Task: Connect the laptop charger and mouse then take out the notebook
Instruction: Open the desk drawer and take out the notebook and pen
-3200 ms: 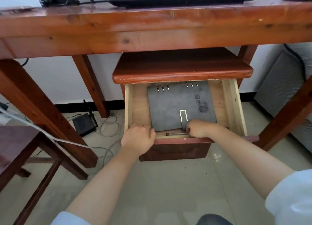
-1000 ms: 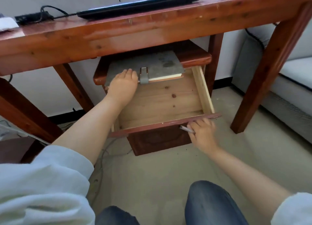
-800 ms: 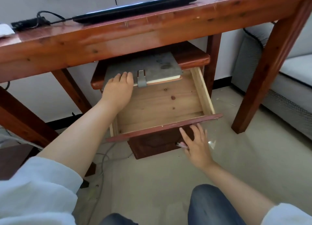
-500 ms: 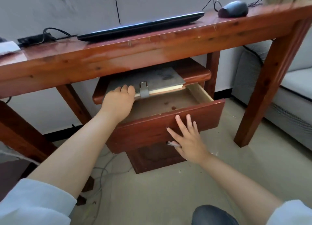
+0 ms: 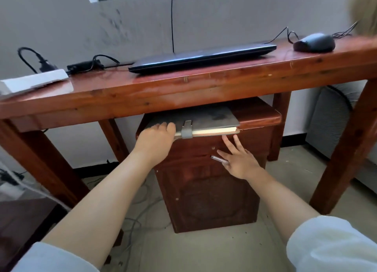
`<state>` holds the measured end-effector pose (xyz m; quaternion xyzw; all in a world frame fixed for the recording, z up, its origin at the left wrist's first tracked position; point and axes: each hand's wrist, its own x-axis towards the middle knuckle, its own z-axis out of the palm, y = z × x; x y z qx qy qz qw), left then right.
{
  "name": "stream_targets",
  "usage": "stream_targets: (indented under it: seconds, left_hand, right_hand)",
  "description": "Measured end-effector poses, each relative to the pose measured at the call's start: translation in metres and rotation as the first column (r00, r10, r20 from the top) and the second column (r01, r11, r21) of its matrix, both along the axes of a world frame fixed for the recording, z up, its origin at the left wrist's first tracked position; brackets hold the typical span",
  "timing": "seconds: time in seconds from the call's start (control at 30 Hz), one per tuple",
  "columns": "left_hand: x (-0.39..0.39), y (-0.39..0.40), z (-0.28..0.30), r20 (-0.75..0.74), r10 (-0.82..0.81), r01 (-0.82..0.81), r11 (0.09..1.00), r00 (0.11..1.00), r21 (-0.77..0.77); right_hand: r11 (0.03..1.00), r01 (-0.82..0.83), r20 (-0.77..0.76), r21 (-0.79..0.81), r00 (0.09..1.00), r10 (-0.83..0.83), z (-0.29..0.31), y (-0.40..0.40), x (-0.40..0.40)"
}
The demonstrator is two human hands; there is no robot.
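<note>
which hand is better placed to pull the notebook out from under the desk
Left. The left hand grips the notebook at its near edge on the cabinet top. The right hand is lower, spread against the drawer front, with a pen pinched under its thumb.

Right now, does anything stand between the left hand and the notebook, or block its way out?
Nothing visible. The left hand holds the notebook by its left edge on the cabinet; the table is above it, the right hand, pinching a pen, below.

No legible text anywhere; dark mark on notebook point(image 5: 206, 117) cover blurred, unreadable.
</note>
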<state>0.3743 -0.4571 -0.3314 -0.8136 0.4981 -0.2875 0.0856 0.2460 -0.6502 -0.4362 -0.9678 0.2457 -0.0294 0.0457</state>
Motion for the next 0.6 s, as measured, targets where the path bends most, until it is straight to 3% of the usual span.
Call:
stream_targets:
  seconds: [0.2, 0.27, 0.33, 0.4, 0.43, 0.5, 0.6]
  left_hand:
    - [-0.002, 0.007, -0.006, -0.028, 0.028, -0.029, 0.999, 0.999, -0.035]
    - [-0.007, 0.009, -0.007, -0.04, 0.016, -0.018, 0.999, 0.999, -0.051]
    - [-0.012, 0.008, -0.008, -0.049, 0.008, -0.011, 0.998, 0.999, -0.058]
    - [-0.019, 0.007, -0.008, -0.01, 0.003, -0.003, 0.999, 1.0, -0.033]
    - [-0.025, 0.006, -0.008, 0.034, -0.008, 0.008, 1.0, 0.999, -0.007]
    - [-0.04, 0.007, -0.008, 0.137, -0.037, 0.031, 0.998, 0.99, 0.05]
    - [-0.053, 0.002, -0.01, 0.165, -0.114, 0.115, 0.993, 0.98, 0.008]
  right_hand:
    - [0.998, 0.057, -0.166, 0.04, 0.985, -0.05, 0.009, -0.007, -0.005]
    - [0.96, 0.122, 0.013, 0.254, 0.991, -0.13, 0.004, 0.0, -0.016]
    - [0.756, 0.094, 0.29, 0.648, 0.887, -0.36, 0.0, 0.008, -0.031]
    - [0.445, -0.147, 0.405, 0.884, 0.716, -0.569, 0.005, 0.018, -0.047]
    - [0.349, -0.251, 0.424, 0.903, 0.65, -0.63, 0.01, 0.02, -0.051]
    - [0.25, -0.368, 0.432, 0.896, 0.583, -0.689, 0.025, 0.026, -0.051]
    - [0.151, -0.392, 0.354, 0.907, 0.52, -0.777, 0.046, 0.037, -0.034]
